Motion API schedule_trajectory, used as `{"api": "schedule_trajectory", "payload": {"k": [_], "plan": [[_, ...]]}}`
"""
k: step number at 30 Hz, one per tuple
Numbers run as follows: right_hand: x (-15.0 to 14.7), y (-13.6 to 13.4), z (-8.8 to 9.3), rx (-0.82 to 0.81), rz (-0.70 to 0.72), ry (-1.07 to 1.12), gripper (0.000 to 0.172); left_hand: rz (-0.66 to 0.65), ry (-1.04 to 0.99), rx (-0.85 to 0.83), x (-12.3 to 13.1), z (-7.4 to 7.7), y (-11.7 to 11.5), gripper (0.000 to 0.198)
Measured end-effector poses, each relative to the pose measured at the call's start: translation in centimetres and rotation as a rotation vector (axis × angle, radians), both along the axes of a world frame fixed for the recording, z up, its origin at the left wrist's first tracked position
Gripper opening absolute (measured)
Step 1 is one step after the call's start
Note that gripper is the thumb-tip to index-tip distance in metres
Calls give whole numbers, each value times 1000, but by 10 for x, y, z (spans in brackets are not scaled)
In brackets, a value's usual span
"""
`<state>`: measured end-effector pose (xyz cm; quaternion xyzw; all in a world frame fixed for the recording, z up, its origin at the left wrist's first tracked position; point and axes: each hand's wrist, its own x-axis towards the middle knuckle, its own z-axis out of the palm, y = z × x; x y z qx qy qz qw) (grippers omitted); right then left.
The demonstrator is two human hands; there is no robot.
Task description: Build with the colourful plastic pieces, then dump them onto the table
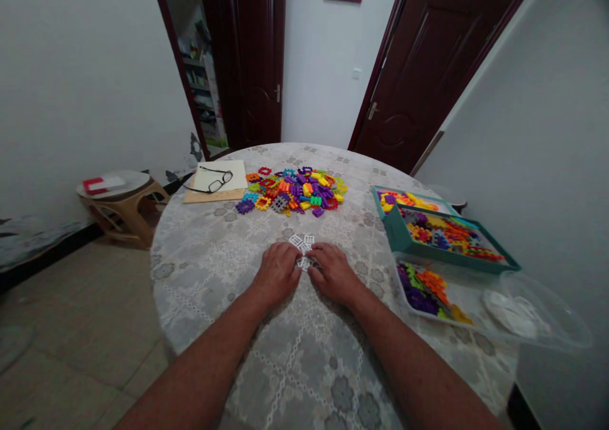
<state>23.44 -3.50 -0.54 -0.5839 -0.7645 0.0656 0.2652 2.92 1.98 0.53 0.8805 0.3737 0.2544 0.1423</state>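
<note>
On the round desk [204, 271], bare cloth lies open left of both hands; boxes [404, 236] crowd its right edge. The left hand [278, 271] and right hand [335, 273], fingers curled, meet mid-desk over small white lattice pieces [303, 242], apparently pinching them.

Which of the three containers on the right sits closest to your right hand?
The clear plastic tray, the front one holding purple, green and orange pieces. Both teal boxes lie farther back, away from the right hand.
</note>
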Motion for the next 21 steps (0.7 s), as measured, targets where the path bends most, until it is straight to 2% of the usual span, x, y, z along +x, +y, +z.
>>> {"api": "schedule_trajectory", "payload": {"k": [4,10,16,21], "plan": [[2,1,2,-7,6,34,28,43,17,5,1,1,-3,19],[4,0,3,-14,22,41,31,56,6,-30,2,0,-1,17],[4,2,2,1,41,120,25,-2,-49,-41,2,-3,-1,17],[7,2,4,55,92,167,16,-55,-139,-124,5,3,-6,16]]}}
